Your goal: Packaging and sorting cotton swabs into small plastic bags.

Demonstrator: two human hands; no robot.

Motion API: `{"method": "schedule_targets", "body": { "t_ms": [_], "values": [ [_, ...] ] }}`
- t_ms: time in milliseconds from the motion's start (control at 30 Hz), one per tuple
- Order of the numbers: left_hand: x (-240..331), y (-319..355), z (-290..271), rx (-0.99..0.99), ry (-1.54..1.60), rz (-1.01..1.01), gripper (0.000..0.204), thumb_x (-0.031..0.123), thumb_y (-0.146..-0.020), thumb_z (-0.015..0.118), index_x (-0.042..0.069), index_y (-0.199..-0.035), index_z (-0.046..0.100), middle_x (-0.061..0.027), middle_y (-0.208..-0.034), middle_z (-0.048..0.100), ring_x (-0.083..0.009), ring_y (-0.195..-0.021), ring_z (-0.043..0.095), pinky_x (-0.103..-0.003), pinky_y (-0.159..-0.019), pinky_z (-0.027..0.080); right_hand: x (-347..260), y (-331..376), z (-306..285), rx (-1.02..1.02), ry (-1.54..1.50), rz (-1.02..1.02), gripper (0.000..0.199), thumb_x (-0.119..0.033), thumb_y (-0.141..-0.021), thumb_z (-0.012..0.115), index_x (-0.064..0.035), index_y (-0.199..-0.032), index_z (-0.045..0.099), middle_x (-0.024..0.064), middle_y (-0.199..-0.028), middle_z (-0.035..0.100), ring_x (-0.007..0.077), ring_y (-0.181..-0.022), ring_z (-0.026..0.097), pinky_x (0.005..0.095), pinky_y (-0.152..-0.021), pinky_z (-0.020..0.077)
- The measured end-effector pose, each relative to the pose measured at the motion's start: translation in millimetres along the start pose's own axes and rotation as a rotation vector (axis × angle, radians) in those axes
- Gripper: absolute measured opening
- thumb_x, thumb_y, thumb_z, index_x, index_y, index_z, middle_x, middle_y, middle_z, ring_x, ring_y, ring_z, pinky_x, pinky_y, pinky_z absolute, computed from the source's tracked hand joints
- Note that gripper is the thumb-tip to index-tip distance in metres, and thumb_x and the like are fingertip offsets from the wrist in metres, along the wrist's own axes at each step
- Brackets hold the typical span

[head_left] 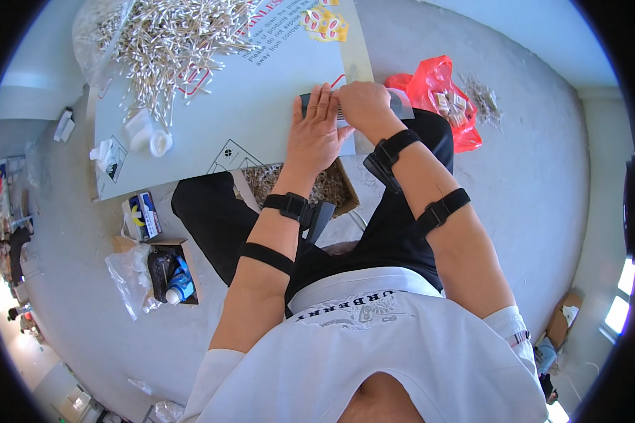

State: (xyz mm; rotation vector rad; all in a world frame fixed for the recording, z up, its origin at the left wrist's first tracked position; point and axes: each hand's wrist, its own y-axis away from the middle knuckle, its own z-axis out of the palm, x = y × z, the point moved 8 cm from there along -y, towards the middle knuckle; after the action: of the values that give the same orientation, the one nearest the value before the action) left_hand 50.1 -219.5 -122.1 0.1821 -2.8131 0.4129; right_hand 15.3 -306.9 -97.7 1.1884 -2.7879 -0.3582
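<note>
My left hand (313, 134) lies flat near the table's right side, fingers stretched out. It presses on a dark flat piece (305, 101) that shows at its fingertips. Right beside it, my right hand (363, 107) is curled closed; its fingertips and whatever they pinch are hidden. A strip with fine dark lines shows between the two hands. From under the right hand a clear plastic sheet or bag (404, 104) sticks out over the table's edge. At the far left of the table spreads a big heap of cotton swabs (169, 49), partly in a clear plastic bag (92, 42).
Yellow-and-white packets (326, 25) lie at the table's far edge. White round containers (160, 144) stand at its left. Below the near edge is a cardboard box of swabs (344, 190). On the floor are a red plastic bag (436, 81) and a carton holding a blue bottle (181, 280).
</note>
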Motion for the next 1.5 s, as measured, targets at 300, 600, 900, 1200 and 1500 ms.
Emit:
{"method": "schedule_targets", "body": {
  "t_ms": [300, 600, 900, 1200, 1500],
  "values": [
    [-0.7, 1.9, 4.1, -0.045, -0.014, -0.036, 0.072, 0.046, -0.094, 0.051, 0.007, -0.149, 0.029, -0.0126, -0.156, 0.028, -0.0265, -0.145, 0.023, -0.053, -0.116, 0.014, 53.3, 8.4, 11.5, 0.009, -0.202, 0.243, 0.021, -0.02, -0.074, 0.064, -0.0055, -0.086, 0.073, 0.0156, -0.087, 0.071, 0.0342, -0.085, 0.069, 0.041, -0.072, 0.0555],
    [7.1, -5.1, 13.0, -0.044, 0.004, -0.191, 0.075, 0.048, -0.094, 0.049, 0.006, -0.151, 0.022, -0.0136, -0.158, 0.02, -0.0261, -0.147, 0.015, -0.051, -0.118, 0.008, 78.9, 7.8, 35.5, 0.111, -0.682, 0.235, 0.023, -0.025, -0.065, 0.066, -0.004, -0.071, 0.071, 0.022, -0.073, 0.066, 0.0363, -0.072, 0.067, 0.0432, -0.071, 0.0544],
    [17.6, 4.3, 9.4, -0.043, 0.036, -0.079, 0.071, 0.045, -0.094, 0.051, 0.005, -0.149, 0.029, -0.0149, -0.156, 0.026, -0.0281, -0.146, 0.021, -0.051, -0.117, 0.014, 75.6, 11.8, 30.8, 0.182, -0.638, 0.216, 0.021, -0.024, -0.064, 0.066, -0.0046, -0.068, 0.069, 0.0213, -0.071, 0.065, 0.0362, -0.07, 0.066, 0.0428, -0.068, 0.0542],
    [24.9, -4.3, 14.0, -0.064, 0.07, 0.006, 0.073, 0.046, -0.093, 0.051, 0.004, -0.148, 0.03, -0.0158, -0.156, 0.025, -0.0261, -0.147, 0.016, -0.049, -0.118, 0.009, 64.2, 16.2, 17.8, 0.158, -0.572, 0.206, 0.021, -0.026, -0.065, 0.064, -0.0065, -0.071, 0.071, 0.0189, -0.077, 0.067, 0.0355, -0.076, 0.067, 0.0433, -0.07, 0.0541],
    [28.9, -22.2, 14.4, -0.008, 0.225, 0.069, 0.065, 0.033, -0.096, 0.051, 0.001, -0.147, 0.028, -0.0234, -0.153, 0.026, -0.0343, -0.145, 0.021, -0.046, -0.118, 0.014, 69.1, 23.6, 22.2, 0.212, -0.491, 0.119, 0.02, -0.024, -0.074, 0.062, -0.0057, -0.076, 0.069, 0.0185, -0.085, 0.065, 0.0376, -0.077, 0.065, 0.0459, -0.07, 0.0525]
  ]
}}
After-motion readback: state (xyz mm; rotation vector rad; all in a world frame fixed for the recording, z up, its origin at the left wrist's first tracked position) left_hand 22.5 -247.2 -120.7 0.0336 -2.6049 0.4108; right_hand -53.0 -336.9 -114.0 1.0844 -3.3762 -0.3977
